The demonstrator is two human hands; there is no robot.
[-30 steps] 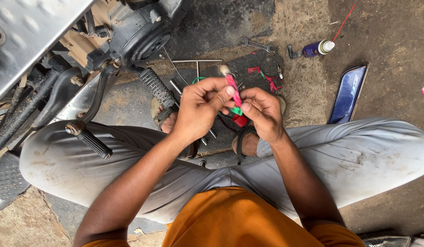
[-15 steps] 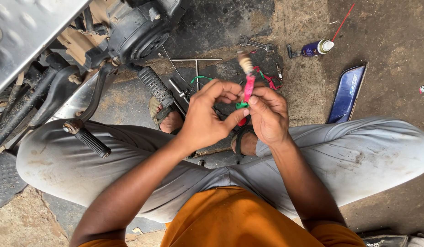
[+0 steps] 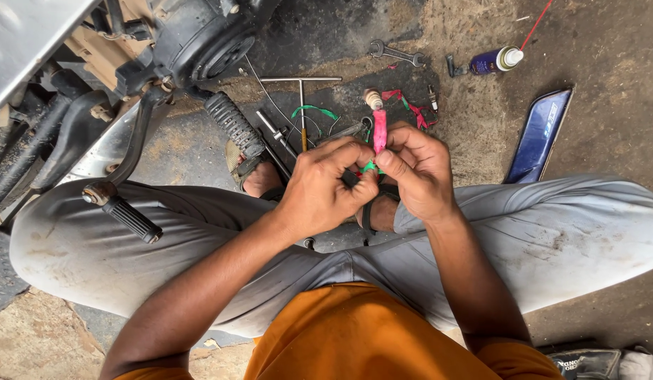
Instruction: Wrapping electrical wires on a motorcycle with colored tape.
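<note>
Both my hands meet over my lap. My right hand [image 3: 419, 171] and my left hand [image 3: 325, 186] pinch a thin pink tube-like part [image 3: 379, 131] with a pale tip pointing away from me. A bit of green strip [image 3: 369, 167] shows between my fingertips at its lower end. I sit squatting, in grey trousers and an orange shirt.
A motorcycle engine [image 3: 193, 39] with kick lever and footpeg [image 3: 126, 211] stands at the left. On the dirty ground ahead lie a T-handle tool [image 3: 300, 88], a spanner [image 3: 395, 53], a spray can [image 3: 495, 61], red and green strips, and a blue panel [image 3: 541, 134].
The pink part has swung from tilted left to nearly upright. My hands have closed in tighter around its lower end.
</note>
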